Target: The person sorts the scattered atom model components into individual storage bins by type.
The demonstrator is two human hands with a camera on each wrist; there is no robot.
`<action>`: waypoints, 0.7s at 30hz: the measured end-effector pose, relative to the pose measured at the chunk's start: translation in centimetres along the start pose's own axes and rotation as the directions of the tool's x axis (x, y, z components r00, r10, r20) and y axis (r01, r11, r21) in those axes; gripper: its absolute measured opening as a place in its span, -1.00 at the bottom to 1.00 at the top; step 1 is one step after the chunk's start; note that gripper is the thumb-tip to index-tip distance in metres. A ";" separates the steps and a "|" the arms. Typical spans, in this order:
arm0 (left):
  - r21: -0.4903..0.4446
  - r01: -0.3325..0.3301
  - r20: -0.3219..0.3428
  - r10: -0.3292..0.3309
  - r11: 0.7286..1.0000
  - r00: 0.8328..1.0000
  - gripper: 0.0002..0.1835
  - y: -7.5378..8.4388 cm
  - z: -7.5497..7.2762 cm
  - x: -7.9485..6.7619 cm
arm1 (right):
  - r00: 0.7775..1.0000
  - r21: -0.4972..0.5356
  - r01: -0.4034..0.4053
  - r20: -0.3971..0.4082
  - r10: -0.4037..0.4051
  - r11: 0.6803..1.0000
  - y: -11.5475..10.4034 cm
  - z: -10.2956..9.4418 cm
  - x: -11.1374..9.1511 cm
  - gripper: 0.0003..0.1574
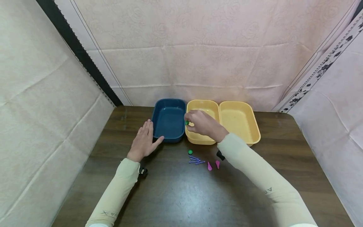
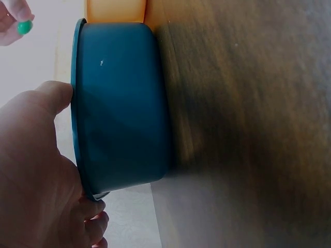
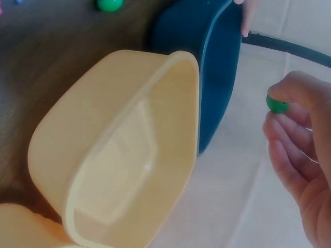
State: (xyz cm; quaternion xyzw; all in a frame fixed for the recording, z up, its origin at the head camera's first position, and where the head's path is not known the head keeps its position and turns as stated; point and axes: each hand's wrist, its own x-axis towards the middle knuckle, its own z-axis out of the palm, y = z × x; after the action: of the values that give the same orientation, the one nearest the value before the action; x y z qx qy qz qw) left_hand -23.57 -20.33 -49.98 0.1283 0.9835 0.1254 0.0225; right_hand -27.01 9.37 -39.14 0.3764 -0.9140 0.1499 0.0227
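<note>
Both forearms extended forward; left hand spread, right hand in a pinch.
The left forearm (image 1: pixel 117 190) and right forearm (image 1: pixel 258 173) enter from opposite lower corners of the head view and angle inward, sleeved to the wrists. The left hand (image 1: pixel 144 138) lies roughly in line with its forearm, back uppermost, four fingers straight and close together, and left thumb (image 2: pixel 56 94) set wide of them. The right elbow is bent; the right hand (image 1: pixel 204 124) continues the line of its forearm, back uppermost. The right thumb (image 3: pixel 297 85) is bent toward the fingers (image 3: pixel 289 155) in a fingertip pinch. The hands are apart.
</note>
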 end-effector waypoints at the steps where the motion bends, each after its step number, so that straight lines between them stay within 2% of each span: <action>1: 0.001 0.001 0.002 -0.001 1.000 1.000 0.10 0.0 0.0 0.0 | 1.000 0.001 -0.002 0.000 0.002 1.000 0.1 0.1 0.2 -0.90; 21: 0.003 0.009 0.006 -0.009 1.000 1.000 0.11 0.2 -0.1 0.0 | 1.000 0.024 -0.015 -0.013 0.015 1.000 1.2 3.7 3.0 -0.85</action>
State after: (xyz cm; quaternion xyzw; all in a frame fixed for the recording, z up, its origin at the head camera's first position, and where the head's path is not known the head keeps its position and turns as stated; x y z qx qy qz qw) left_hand -23.58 -20.19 -49.83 0.1243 0.9842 0.1232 0.0260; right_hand -29.76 7.04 -42.47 0.3686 -0.9148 0.1634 0.0232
